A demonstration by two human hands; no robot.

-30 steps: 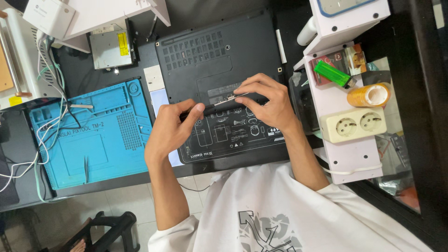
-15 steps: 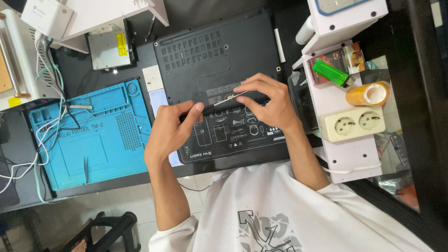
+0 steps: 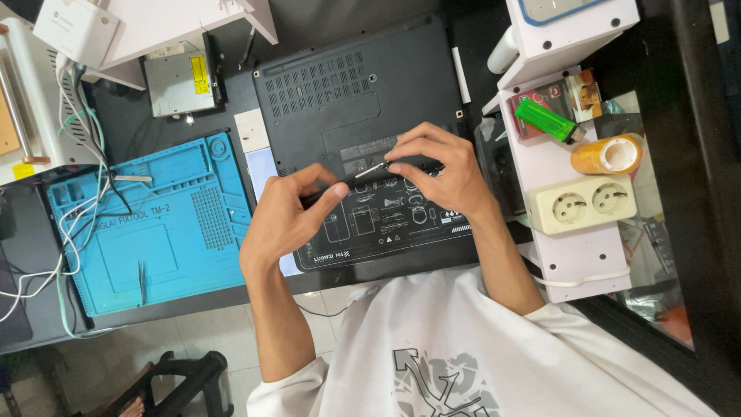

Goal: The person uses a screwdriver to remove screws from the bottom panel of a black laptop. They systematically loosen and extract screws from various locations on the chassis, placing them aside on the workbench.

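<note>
Landmark: black laptop computer (image 3: 363, 100) lying bottom-up on the dark bench; every place below is given from it.
Work in hand: slim black-handled screwdriver with a silver shaft (image 3: 351, 179) laid across the laptop's near half, tip toward its middle label.
Left hand (image 3: 287, 220): over the laptop's near-left part, thumb and fingers closed round the screwdriver's handle.
Right hand (image 3: 448, 171): over the laptop's near-right part, fingertips pinched on the shaft near the tip, steadying it.
Progress, judged: bottom cover is on and not lifted; no loose screws can be made out, so unfastening looks early.
Left to do, judged: remaining screws, then the cover.
Count, laptop: one.
Count, screwdriver: one.
Count, blue silicone repair mat (image 3: 154, 224): one, left of the laptop.
Count, white double power socket (image 3: 590, 203): one, right of it.
Count, green lighter (image 3: 546, 120): one, right of it.
Count, orange tape roll (image 3: 606, 154): one, further right.
</note>
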